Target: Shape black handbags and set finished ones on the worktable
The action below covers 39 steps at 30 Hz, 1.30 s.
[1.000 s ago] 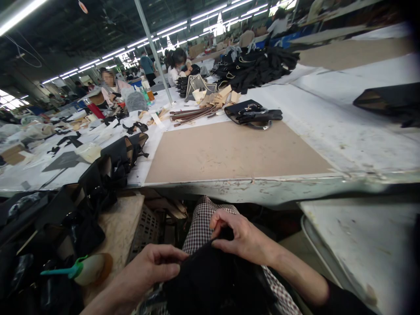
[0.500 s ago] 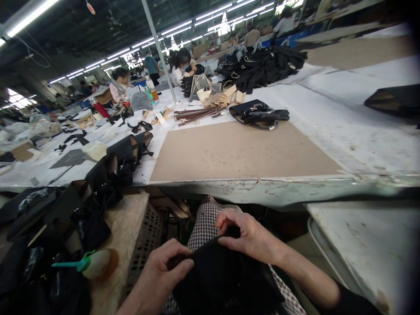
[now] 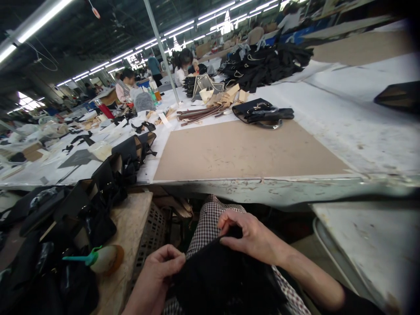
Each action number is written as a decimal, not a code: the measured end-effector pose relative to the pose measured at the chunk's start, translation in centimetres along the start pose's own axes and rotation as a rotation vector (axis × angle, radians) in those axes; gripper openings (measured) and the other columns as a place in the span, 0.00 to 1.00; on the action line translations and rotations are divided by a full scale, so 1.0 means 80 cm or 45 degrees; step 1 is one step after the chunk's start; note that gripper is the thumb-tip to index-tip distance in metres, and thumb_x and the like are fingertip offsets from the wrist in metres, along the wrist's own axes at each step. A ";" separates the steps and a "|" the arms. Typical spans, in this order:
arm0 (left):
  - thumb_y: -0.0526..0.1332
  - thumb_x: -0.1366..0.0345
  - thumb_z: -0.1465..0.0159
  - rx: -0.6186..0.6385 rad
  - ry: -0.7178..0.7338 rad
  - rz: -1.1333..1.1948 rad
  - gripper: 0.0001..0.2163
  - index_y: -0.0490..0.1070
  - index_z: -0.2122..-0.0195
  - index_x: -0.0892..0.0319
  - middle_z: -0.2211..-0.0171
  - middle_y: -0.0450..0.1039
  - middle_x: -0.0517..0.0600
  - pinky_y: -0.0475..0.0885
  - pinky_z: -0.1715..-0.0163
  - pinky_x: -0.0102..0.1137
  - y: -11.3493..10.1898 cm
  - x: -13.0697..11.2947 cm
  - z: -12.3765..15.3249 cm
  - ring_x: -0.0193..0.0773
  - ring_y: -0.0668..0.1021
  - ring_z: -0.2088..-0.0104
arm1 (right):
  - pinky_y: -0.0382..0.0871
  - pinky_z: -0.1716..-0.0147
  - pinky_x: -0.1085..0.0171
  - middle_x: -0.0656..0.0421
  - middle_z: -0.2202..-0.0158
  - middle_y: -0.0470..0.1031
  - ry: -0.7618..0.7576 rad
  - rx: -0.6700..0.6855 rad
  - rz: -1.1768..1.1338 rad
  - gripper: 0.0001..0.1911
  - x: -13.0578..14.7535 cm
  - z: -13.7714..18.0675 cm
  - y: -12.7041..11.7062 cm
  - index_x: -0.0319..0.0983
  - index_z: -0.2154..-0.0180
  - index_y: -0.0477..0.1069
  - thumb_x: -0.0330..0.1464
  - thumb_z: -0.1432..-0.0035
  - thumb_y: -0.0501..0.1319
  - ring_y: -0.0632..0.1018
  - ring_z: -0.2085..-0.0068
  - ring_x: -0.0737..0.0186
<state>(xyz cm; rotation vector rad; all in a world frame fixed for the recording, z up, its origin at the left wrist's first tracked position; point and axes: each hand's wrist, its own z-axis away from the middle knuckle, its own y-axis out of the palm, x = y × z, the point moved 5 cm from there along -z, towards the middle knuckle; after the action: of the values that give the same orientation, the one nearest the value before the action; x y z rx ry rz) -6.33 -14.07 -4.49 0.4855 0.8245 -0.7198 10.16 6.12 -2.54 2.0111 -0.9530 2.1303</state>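
A black bag lies across my lap, over checked cloth. Its top edge runs slantwise between my two hands. My left hand pinches the left end of that edge between thumb and fingers. Farther along, my right hand grips the edge near its upper right, thumb on the near side and fingers curled over. The lower part of the bag runs out of the picture, and its dark surface hides most detail.
A worktable with a brown board stands ahead, bearing a black bag and brown strips. To the left, several black bags crowd a wooden surface beside a glue bottle with a green nozzle. Co-workers sit beyond.
My left hand has slid slightly down and left along the bag's edge, its fingers closing tighter. My right hand keeps its grip. The whole view has shifted a little.
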 end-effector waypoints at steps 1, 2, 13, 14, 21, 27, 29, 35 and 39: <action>0.78 0.57 0.54 -0.022 0.005 0.016 0.19 0.71 0.77 0.62 0.80 0.67 0.43 0.58 0.77 0.24 -0.008 0.000 0.001 0.28 0.65 0.79 | 0.68 0.60 0.64 0.63 0.65 0.79 0.008 -0.004 -0.003 0.11 -0.001 0.001 -0.001 0.42 0.63 0.71 0.26 0.48 0.68 0.78 0.63 0.62; 0.78 0.56 0.54 -0.046 0.022 0.011 0.19 0.72 0.75 0.62 0.80 0.67 0.42 0.57 0.78 0.23 -0.017 -0.002 0.002 0.27 0.64 0.80 | 0.68 0.60 0.64 0.63 0.65 0.79 0.018 -0.006 -0.009 0.11 -0.003 0.002 -0.002 0.42 0.63 0.70 0.26 0.48 0.67 0.78 0.63 0.62; 0.65 0.56 0.36 0.189 0.534 -1.059 0.11 0.80 0.66 0.58 0.68 0.74 0.48 0.64 0.67 0.28 0.029 -0.078 0.010 0.37 0.73 0.66 | 0.68 0.61 0.65 0.65 0.65 0.78 0.025 -0.007 -0.007 0.11 -0.002 0.001 0.000 0.42 0.63 0.70 0.26 0.48 0.67 0.78 0.63 0.63; 0.65 0.56 0.36 0.247 0.465 -1.002 0.11 0.80 0.65 0.59 0.68 0.74 0.48 0.64 0.66 0.28 0.036 -0.074 0.007 0.37 0.72 0.66 | 0.68 0.61 0.65 0.65 0.66 0.78 0.024 -0.010 -0.004 0.11 -0.001 0.001 0.000 0.42 0.63 0.70 0.26 0.48 0.67 0.78 0.63 0.63; 0.66 0.67 0.46 0.282 -0.053 -0.431 0.07 0.79 0.67 0.64 0.73 0.72 0.47 0.60 0.71 0.27 0.025 -0.041 -0.003 0.32 0.69 0.72 | 0.68 0.61 0.65 0.64 0.66 0.78 0.031 -0.007 -0.009 0.10 -0.001 0.005 -0.002 0.42 0.63 0.70 0.27 0.48 0.67 0.78 0.63 0.63; 0.63 0.69 0.48 0.205 0.007 -0.502 0.15 0.81 0.60 0.62 0.66 0.77 0.50 0.63 0.69 0.27 0.007 -0.052 0.010 0.36 0.72 0.67 | 0.69 0.61 0.64 0.63 0.65 0.79 -0.008 -0.029 0.022 0.10 -0.005 0.004 -0.004 0.43 0.63 0.70 0.28 0.47 0.68 0.78 0.62 0.61; 0.66 0.62 0.44 0.225 0.053 -0.607 0.14 0.81 0.59 0.62 0.68 0.76 0.50 0.62 0.70 0.27 0.016 -0.051 0.008 0.35 0.71 0.69 | 0.69 0.61 0.65 0.64 0.65 0.79 -0.013 -0.030 0.022 0.11 -0.005 0.004 -0.003 0.43 0.63 0.71 0.28 0.48 0.68 0.78 0.62 0.61; 0.63 0.67 0.46 0.289 0.000 -0.545 0.12 0.82 0.63 0.63 0.69 0.78 0.51 0.64 0.65 0.30 0.024 -0.046 0.005 0.38 0.74 0.67 | 0.68 0.61 0.65 0.64 0.65 0.78 0.006 -0.017 -0.014 0.11 -0.002 0.006 -0.003 0.42 0.63 0.71 0.26 0.48 0.68 0.78 0.63 0.63; 0.60 0.70 0.47 0.357 0.095 -0.691 0.18 0.80 0.56 0.61 0.60 0.80 0.53 0.67 0.58 0.32 0.023 -0.061 0.004 0.43 0.76 0.58 | 0.68 0.60 0.65 0.64 0.65 0.78 0.015 -0.048 -0.012 0.12 -0.002 0.006 -0.005 0.42 0.63 0.72 0.25 0.50 0.68 0.78 0.62 0.63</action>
<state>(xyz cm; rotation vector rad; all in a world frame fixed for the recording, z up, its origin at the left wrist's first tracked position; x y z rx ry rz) -7.13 -11.19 -0.22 0.5462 0.9407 -1.3368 10.75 6.29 -2.53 1.9799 -0.9725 2.1011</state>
